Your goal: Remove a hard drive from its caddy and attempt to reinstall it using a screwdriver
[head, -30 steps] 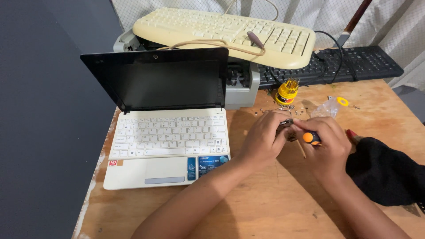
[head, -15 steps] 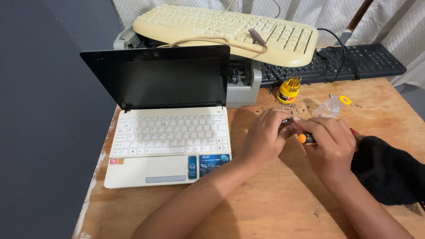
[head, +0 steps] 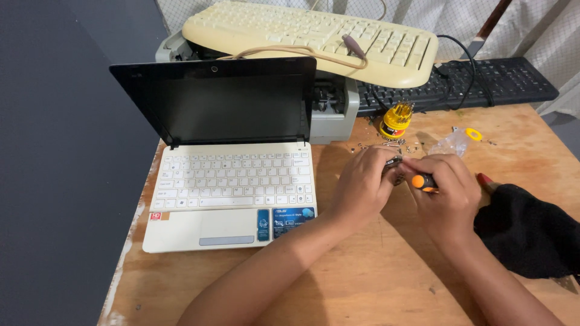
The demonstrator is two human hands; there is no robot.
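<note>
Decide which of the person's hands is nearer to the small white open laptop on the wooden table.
Left. The left hand lies just right of the small white open laptop, close to its edge. The right hand is farther right, beyond the left hand, gripping an orange-capped screwdriver.

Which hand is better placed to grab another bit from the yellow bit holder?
Probably the left hand: it grips only a small dark part, while the right hand holds the orange-handled screwdriver. The bit holder stands just beyond both.

single head view, looking steeply down and forward, close over wooden table (head: 386,278), white laptop (head: 232,187) left of centre
</note>
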